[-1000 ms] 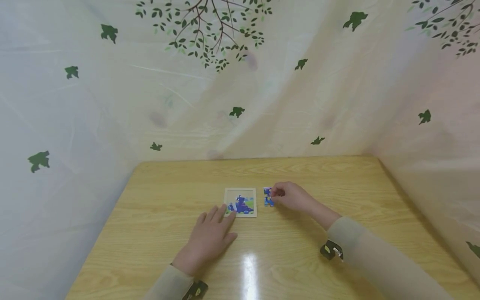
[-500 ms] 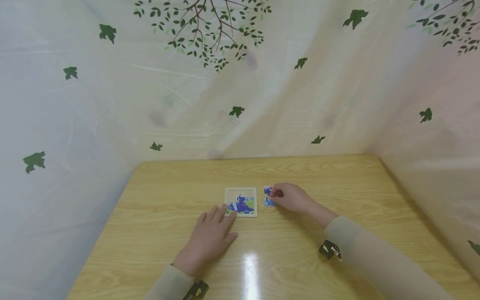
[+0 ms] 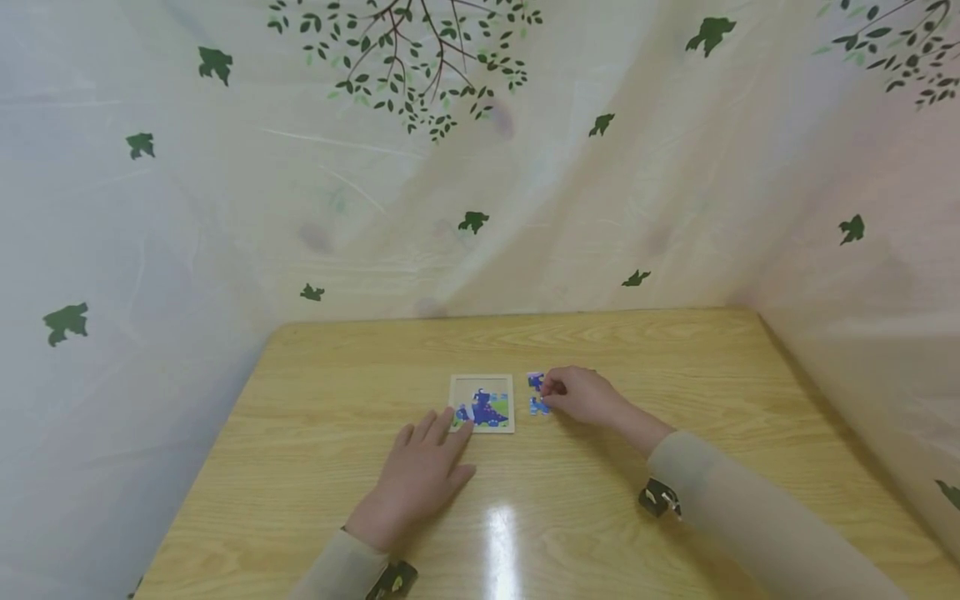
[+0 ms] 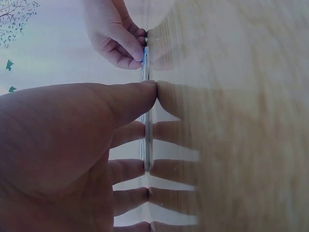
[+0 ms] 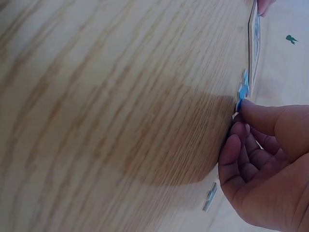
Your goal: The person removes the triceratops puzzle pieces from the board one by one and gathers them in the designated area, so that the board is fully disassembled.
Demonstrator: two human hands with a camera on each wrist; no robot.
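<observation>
A square wooden puzzle frame [image 3: 512,406] lies on the table, partly filled with a purple dinosaur picture [image 3: 487,411]. My left hand [image 3: 420,475] lies with fingers spread, its fingertips at the frame's near left corner. To the right of the frame, a blue puzzle piece [image 3: 537,406] is pinched at its edge by the thumb and finger of my right hand [image 3: 588,396]; the right wrist view shows the thumb on this blue piece [image 5: 244,89] at table level. Just beyond it lies a purple puzzle piece [image 3: 535,381].
The wooden table [image 3: 337,375] carries a bright light reflection near its front. A pale curtain [image 3: 375,208] printed with leaves and birds encloses the back and sides. In the right wrist view, another small piece [image 5: 210,197] lies past the fingers.
The blue piece has turned slightly and come a little nearer, apart from the purple piece. My right hand has shifted only slightly; my left hand has stayed put.
</observation>
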